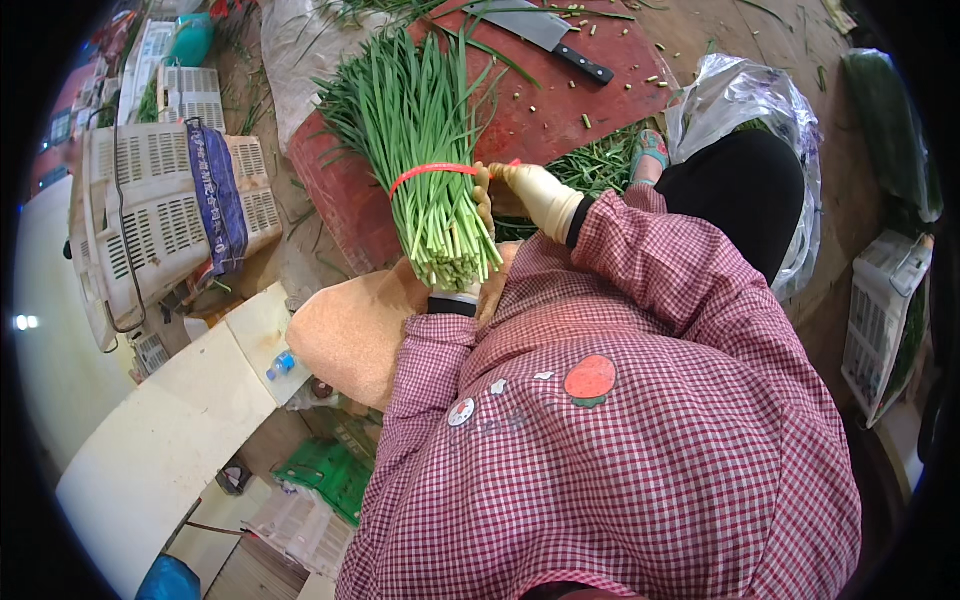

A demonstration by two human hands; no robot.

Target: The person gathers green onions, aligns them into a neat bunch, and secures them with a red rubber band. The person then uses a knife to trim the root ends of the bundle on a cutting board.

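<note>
A thick bunch of long green garlic chives lies with its pale cut ends towards me. Red tape runs around its middle. My left hand, in a light glove, is under the bunch near the cut ends and supports it, mostly hidden by the stems. On the right side of the bunch, my gloved right hand pinches the end of the red tape. Beyond the hands, a cleaver with a black handle rests on a red board, among small cut stem pieces.
Loose green leaves lie beside the board's near right edge. A clear plastic bag is by my knee. White plastic crates stand at the left, another crate at the right. A small bottle lies on a pale surface at lower left.
</note>
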